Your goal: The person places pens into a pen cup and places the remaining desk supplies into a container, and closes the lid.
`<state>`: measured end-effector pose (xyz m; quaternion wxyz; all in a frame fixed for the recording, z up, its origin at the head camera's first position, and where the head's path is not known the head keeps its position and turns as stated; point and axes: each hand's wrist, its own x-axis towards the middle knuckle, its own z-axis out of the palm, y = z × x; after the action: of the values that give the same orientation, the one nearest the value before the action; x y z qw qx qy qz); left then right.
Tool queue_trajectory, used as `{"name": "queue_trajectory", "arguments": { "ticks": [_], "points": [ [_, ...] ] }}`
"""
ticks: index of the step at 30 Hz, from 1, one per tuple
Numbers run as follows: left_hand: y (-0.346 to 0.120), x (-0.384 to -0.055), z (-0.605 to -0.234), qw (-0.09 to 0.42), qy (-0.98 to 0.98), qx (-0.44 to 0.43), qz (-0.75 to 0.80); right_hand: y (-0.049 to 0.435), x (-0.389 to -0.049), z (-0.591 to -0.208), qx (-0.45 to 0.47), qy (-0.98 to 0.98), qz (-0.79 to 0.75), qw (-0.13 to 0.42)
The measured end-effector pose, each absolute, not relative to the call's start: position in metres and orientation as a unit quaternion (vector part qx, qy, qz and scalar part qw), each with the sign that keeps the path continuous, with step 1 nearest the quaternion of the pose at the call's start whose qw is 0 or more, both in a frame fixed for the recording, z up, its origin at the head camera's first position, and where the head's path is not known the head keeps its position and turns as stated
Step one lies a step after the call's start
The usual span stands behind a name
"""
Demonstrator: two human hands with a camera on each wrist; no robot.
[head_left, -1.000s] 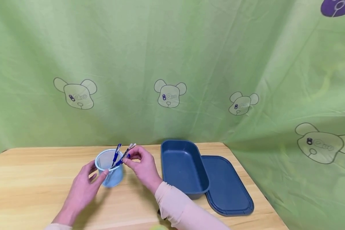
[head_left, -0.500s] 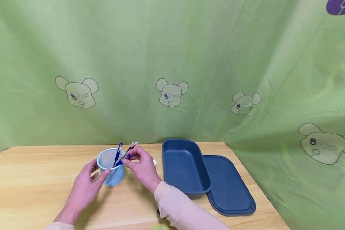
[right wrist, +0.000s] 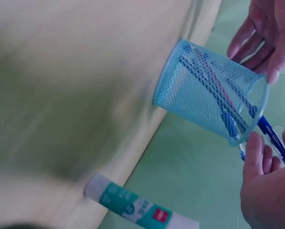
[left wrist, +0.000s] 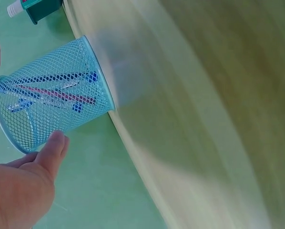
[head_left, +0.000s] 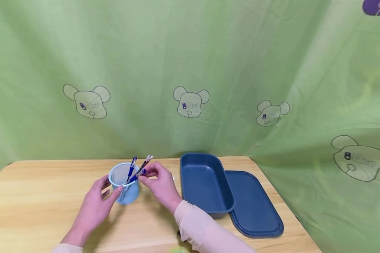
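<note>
A light-blue mesh pen cup (head_left: 128, 196) stands upright on the wooden table. My left hand (head_left: 96, 203) holds its left side, thumb at the near rim and fingers round the back. Inside lean a blue pen (head_left: 131, 171) and pencils with white ends (head_left: 147, 160). At the cup's right rim, my right hand (head_left: 161, 185) pinches another blue pen (head_left: 134, 178) between thumb and fingers. Through the mesh in the left wrist view, several pens and a red-striped pencil (left wrist: 61, 94) show. Part of the pinched pen is hidden behind the right fingers.
A dark-blue open box (head_left: 206, 186) stands to the right, its lid (head_left: 256, 203) lying beside it. A green-and-white glue stick (right wrist: 137, 205) stands near the right hand. A yellow-green round thing (head_left: 178, 250) shows at the bottom edge. A green curtain (head_left: 139, 70) hangs behind.
The whole head view has shifted slightly, so things appear a little further right. Both hands keep their places at the cup; the right fingers have moved very little.
</note>
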<state>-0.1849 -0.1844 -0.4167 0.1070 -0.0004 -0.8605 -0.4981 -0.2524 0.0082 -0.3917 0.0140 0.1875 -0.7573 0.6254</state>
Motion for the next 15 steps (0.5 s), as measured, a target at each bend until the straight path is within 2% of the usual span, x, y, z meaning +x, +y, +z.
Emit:
{"name": "queue_trajectory", "arguments": {
  "ticks": [10, 15],
  "points": [
    [-0.185, -0.183, -0.413, 0.096, -0.868, -0.007, -0.488, 0.038, -0.250, -0.378, 0.196, -0.784, 0.590, 0.004],
    [-0.185, -0.180, -0.412, 0.064, -0.877, 0.007, -0.477, 0.053, -0.248, -0.370, 0.206, -0.790, 0.578, 0.006]
  ]
}}
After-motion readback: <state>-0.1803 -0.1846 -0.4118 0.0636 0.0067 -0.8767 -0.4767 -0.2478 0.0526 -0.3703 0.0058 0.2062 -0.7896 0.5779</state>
